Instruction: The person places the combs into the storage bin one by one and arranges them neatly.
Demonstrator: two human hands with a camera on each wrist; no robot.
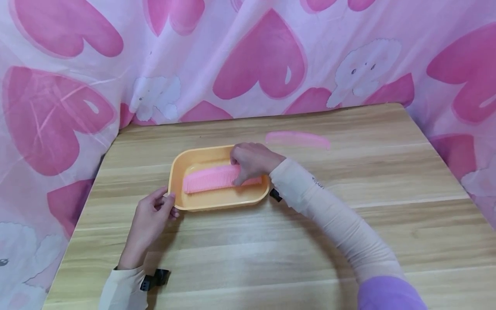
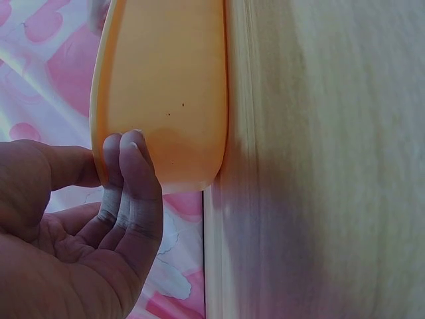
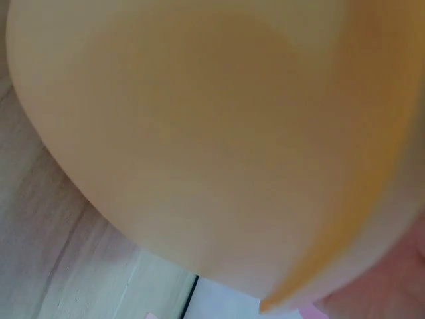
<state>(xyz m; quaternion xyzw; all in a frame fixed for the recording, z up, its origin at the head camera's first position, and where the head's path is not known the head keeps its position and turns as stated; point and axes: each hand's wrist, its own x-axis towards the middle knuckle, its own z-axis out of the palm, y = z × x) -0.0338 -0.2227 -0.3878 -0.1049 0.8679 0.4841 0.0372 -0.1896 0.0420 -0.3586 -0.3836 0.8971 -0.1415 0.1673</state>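
A yellow-orange plastic tray [image 1: 217, 203] with rounded corners sits on the wooden table. Inside it lies a pink comb [image 1: 209, 178], its teeth toward the near side. My right hand [image 1: 253, 161] reaches over the tray's right end and holds the comb between thumb and fingers, covering part of it. At the tray's near left corner, my left hand [image 1: 155, 215] pinches the rim; in the left wrist view the thumb and fingers stand on either side of the tray wall [image 2: 166, 80]. The tray's outer wall [image 3: 199, 146] fills most of the right wrist view, with only a blurred bit of hand at its edge.
Another pink comb [image 1: 298, 138] lies on the table [image 1: 248, 258] behind and to the right of the tray. A pink curtain [image 1: 329, 43] with hearts hangs behind the table and along its sides.
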